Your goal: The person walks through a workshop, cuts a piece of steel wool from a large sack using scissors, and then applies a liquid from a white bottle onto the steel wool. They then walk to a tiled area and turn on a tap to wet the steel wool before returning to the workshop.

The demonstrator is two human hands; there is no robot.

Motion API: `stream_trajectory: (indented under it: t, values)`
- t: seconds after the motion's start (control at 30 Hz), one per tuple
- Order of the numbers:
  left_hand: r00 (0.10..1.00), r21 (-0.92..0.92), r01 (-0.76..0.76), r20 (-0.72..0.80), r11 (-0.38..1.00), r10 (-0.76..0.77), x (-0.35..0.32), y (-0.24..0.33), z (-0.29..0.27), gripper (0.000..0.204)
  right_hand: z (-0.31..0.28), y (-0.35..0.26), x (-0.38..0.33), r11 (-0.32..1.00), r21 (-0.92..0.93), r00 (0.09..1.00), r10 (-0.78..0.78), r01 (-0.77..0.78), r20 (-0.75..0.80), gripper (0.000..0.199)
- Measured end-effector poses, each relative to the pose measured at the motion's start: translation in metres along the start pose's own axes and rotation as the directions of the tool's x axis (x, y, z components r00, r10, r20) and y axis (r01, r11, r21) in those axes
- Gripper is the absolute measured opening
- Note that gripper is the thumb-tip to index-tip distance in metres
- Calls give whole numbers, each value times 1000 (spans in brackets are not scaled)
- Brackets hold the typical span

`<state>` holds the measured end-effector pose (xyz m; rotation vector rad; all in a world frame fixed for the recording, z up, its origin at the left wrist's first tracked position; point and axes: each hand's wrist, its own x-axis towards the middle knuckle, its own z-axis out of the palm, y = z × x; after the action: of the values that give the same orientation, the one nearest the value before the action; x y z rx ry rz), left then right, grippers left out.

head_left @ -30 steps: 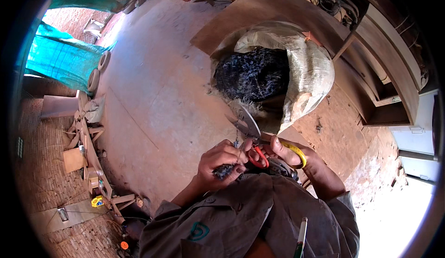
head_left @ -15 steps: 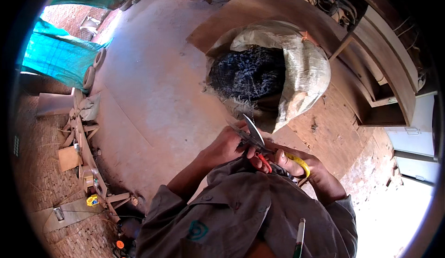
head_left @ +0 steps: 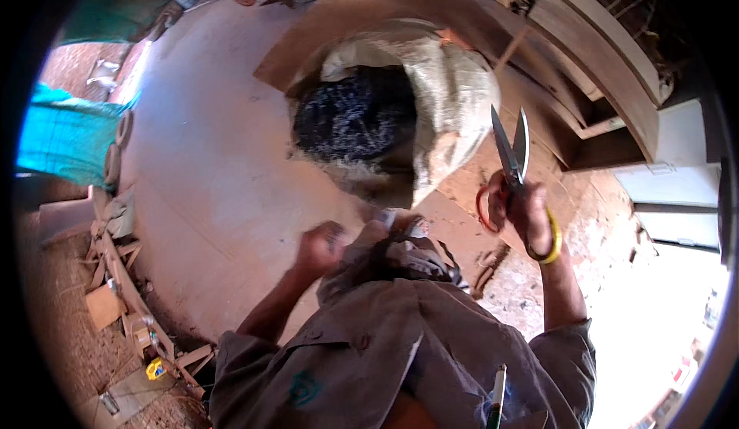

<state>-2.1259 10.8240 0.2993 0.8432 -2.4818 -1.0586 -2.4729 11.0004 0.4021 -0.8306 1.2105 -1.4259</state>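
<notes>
OK, R hand (head_left: 530,212) holds scissors (head_left: 513,170) w/ blades (head_left: 522,142) apart, L hand (head_left: 321,246) blurred.

Red-and-yellow-handled scissors (head_left: 513,172), blades apart

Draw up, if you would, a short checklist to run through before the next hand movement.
1. Red-and-yellow-handled scissors gripped in the right hand: ok.
2. Blades closed: not ok, they stand apart.
3. Blades pointing away from the brownish shirt: ok.
4. Left hand clear of the blades: ok, it is well to their left.
5. Left hand empty: cannot tell, it is blurred.
6. Pale sack open: ok, dark material shows inside.
</notes>
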Motion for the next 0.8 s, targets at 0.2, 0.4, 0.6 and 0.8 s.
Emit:
stream_trajectory:
  t: [0.2, 0.4, 0.6, 0.8]
  values:
    - [664, -666, 419, -240, 618, -708, -24, -70, -70, 47, -112, 203, -22, 455, -771, 812, -157, -446, -562, 36]
    - [-49, -961, 264, -103, 87, -993, -201, -198, -120, 39, -142, 275, -33, 84, -853, 812, -270, -515, -517, 49]
    - [-257, -992, 119, -1, -30, -966, -412, -235, -37, 54, -128, 231, 13, 605, -652, 663, -256, -458, -703, 29]
    - [-106, -922, 65, 373, -381, -922, -385, -266, 33, 18, 147, 113, 155, 522, -781, 784, -617, 343, -69, 24]
